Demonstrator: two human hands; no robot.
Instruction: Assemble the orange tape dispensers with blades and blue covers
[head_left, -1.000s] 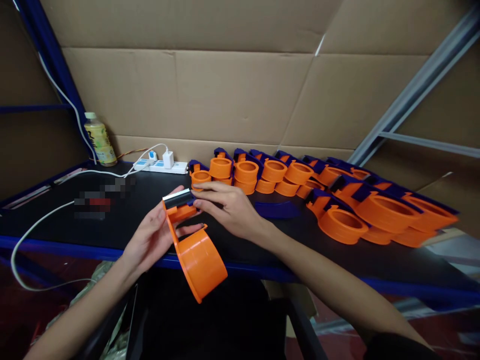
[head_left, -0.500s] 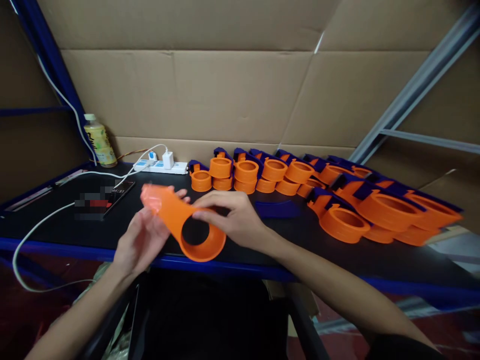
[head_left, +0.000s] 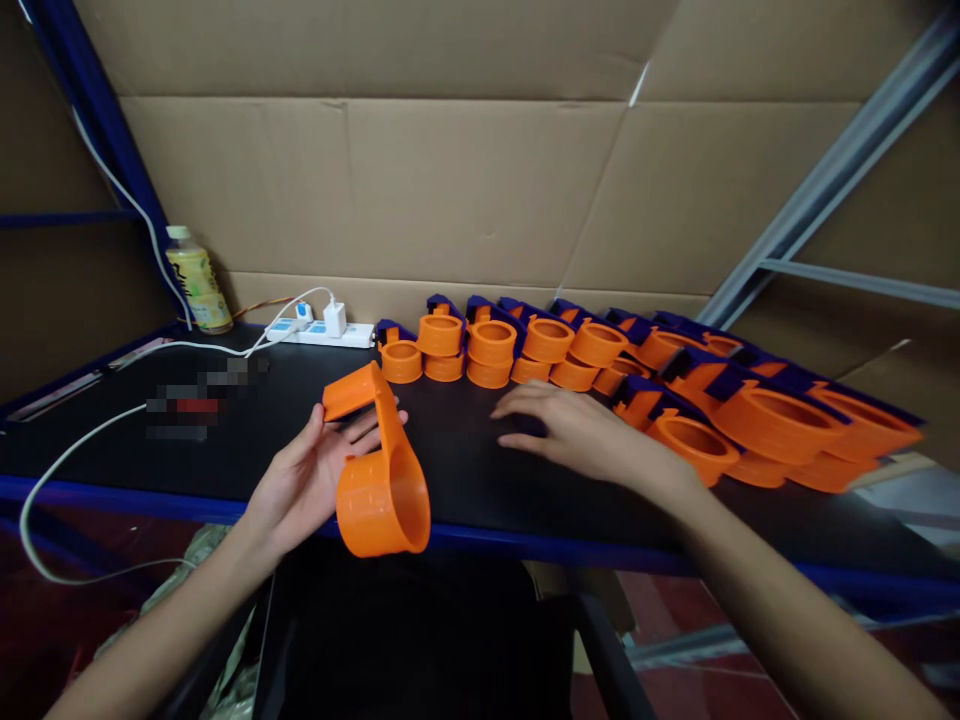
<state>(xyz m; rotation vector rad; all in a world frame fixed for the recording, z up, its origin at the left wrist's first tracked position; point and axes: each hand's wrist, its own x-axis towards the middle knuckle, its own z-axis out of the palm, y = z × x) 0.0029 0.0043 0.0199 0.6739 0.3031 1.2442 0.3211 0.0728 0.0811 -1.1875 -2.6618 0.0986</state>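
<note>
My left hand point(head_left: 307, 480) is closed on an orange plastic tape dispenser body point(head_left: 382, 505), holding it by the arm over the table's front edge. Its wide ring hangs lower right, turned partly sideways. To the right, my right hand point(head_left: 570, 425) reaches low over the black table top, thumb and fingers apart. Between them shows a bit of a flat dark blue plastic piece point(head_left: 529, 425); the hand hides most of it, and no firm grip on it shows. Just beyond that hand stand stacked orange-and-blue tape dispensers point(head_left: 596, 343).
More dispensers point(head_left: 780, 420) are piled at the right of the black table point(head_left: 465, 470). A white power strip point(head_left: 352, 334) with plugs and cables lies at the back left, near a yellow-labelled bottle point(head_left: 199, 285). A cardboard wall point(head_left: 450, 190) closes off the back.
My right hand has let go of the orange dispenser body and moved right, over the blue piece. The body has turned in my left hand, its ring now facing sideways.
</note>
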